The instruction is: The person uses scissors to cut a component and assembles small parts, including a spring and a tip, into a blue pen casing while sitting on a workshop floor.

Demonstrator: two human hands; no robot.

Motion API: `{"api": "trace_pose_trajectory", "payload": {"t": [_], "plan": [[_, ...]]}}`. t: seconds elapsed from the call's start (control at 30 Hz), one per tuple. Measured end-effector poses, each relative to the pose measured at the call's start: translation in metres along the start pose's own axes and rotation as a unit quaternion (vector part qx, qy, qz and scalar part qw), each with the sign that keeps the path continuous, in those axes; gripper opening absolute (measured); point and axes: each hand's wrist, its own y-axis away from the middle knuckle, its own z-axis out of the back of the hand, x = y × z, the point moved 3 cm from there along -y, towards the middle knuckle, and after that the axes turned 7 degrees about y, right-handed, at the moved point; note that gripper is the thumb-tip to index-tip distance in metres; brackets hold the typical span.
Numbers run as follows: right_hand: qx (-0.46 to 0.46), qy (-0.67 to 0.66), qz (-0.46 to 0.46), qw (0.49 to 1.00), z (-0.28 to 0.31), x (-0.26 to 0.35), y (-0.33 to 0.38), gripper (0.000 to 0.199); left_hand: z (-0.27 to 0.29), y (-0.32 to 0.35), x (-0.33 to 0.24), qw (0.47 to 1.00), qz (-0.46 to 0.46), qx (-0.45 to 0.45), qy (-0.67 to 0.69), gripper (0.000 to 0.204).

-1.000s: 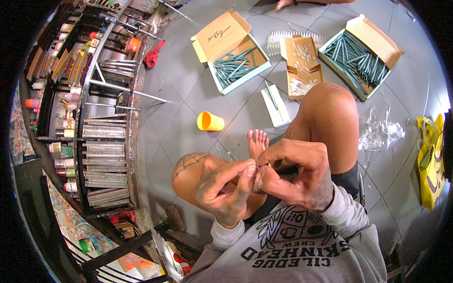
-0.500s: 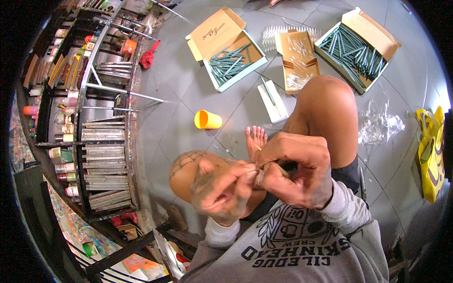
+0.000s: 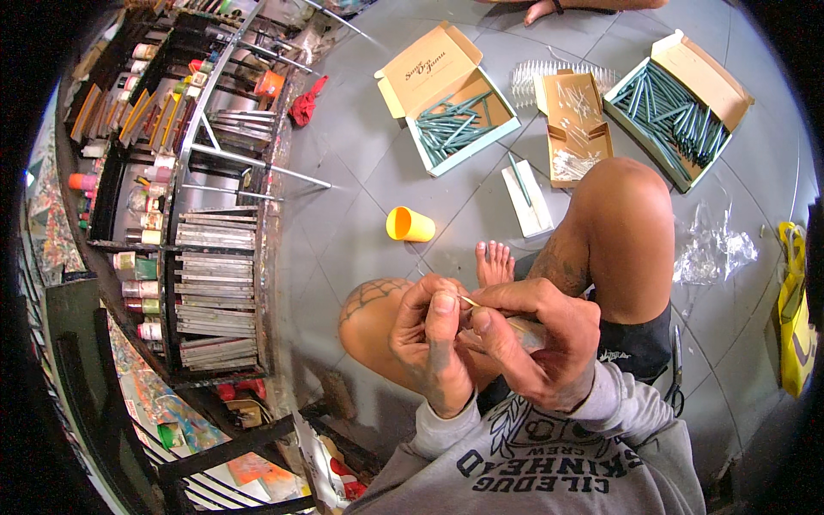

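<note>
In front of my knees, my two hands meet fingertip to fingertip. A thin, pale yellow strand (image 3: 469, 301) bridges the small space between them; whether it is a stick or a band I cannot tell. My left hand (image 3: 436, 339) pinches one end between thumb and fingers. My right hand (image 3: 545, 330) is closed with thumb against forefinger at the other end, and something pale and see-through (image 3: 522, 333) shows inside its curled fingers. Beyond the hands, a white box (image 3: 526, 199) bears one dark green, pen-like stick (image 3: 519, 178).
A yellow cup (image 3: 410, 225) lies tipped on the tiles. Farther off are an open box of green sticks (image 3: 452, 124), a carton of small clear pieces (image 3: 577, 129) and a second box of sticks (image 3: 665, 107). Crumpled clear plastic (image 3: 717, 249) lies right; a crowded shelf (image 3: 215, 283) stands left.
My left hand has turned more upright, thumb now showing, and the yellow strand lies between both hands' fingertips. The whole view has shifted, and more of another person's limb shows at the top.
</note>
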Motion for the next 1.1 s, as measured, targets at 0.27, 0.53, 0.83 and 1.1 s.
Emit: {"api": "trace_pose_trajectory", "payload": {"t": [0.27, 0.53, 0.83, 1.1], "plan": [[0.01, 0.008, 0.007, 1.0, 0.002, 0.004, -0.001, 0.013, -0.004, 0.003, -0.007, 0.994, 0.096, -0.049, -0.014, 0.029], [0.008, 0.001, 0.0, 1.0, 0.002, 0.007, -0.001, 0.012, -0.001, 0.005, -0.004, 0.994, 0.087, -0.052, 0.036, 0.019], [0.008, 0.003, -0.012, 1.0, 0.001, 0.008, 0.0, 0.011, -0.002, 0.007, -0.004, 0.994, 0.084, -0.064, 0.029, 0.022], [0.001, -0.009, -0.013, 1.0, 0.0, 0.008, 0.002, 0.011, 0.0, 0.012, -0.005, 0.994, 0.078, -0.076, 0.018, 0.028]]}}
